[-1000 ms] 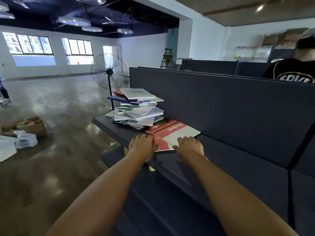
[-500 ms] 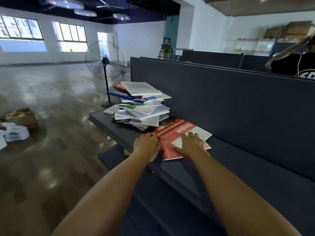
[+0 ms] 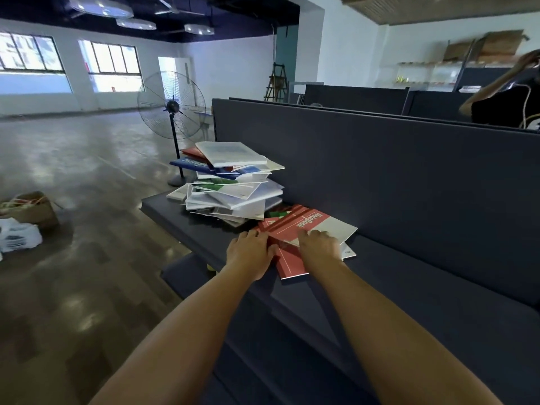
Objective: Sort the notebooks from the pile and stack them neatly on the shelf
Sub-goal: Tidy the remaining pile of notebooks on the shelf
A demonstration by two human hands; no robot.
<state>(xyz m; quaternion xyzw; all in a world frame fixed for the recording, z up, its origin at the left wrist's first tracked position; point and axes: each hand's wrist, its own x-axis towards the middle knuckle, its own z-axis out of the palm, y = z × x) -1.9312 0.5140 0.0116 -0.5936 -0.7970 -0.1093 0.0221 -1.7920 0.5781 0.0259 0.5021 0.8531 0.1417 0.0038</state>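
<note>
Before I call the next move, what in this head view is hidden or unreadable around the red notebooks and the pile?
- Lower red notebook: both hands and the top red notebook cover most of it.
- Left hand and right hand: fingertips hidden, so the grip is unclear.
- Green notebook: mostly buried beneath the pile.
- How many notebooks are in the pile: overlapping covers hide it.
- Lower shelf: arms block much of it.

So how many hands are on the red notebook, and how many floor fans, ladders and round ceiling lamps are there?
Hands on the red notebook: 2, left hand, right hand
Floor fan: 1
Ladder: 1
Lamps: 3
Total: 7
</note>
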